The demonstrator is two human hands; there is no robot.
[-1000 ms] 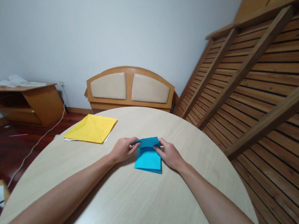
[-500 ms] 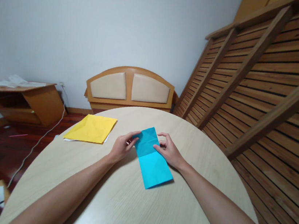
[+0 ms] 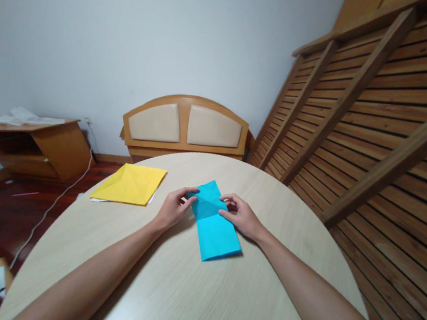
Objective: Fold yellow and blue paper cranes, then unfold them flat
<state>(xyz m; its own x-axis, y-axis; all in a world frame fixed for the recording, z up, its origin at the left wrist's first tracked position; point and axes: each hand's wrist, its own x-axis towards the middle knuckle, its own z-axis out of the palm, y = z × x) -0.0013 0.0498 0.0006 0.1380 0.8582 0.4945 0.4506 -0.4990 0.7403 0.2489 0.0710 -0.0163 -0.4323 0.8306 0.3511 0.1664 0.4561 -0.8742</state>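
A blue sheet of paper [image 3: 219, 237], folded into a long strip with creases across it, is over the middle of the round table [image 3: 256, 312]. My left hand [image 3: 176, 206] pinches its left edge near the far end between thumb and fingers. On the opposite edge, my right hand [image 3: 241, 215] has its thumb and curled fingers closed on the paper. The far half looks darker and tilted, and the near half slopes toward me. To the left lies a stack of yellow paper [image 3: 131, 183] with white sheets poking out underneath.
Behind the table stands a wooden headboard [image 3: 184, 124] with two cream panels. A slatted wooden frame [image 3: 360, 121] leans at the right. At the left are a low cabinet [image 3: 58, 147] with white papers on top and a cable [image 3: 52, 207] along the floor.
The blue paper has shifted slightly left and its near end has turned and drawn a little away from me. My right fingers have closed in on its right edge.
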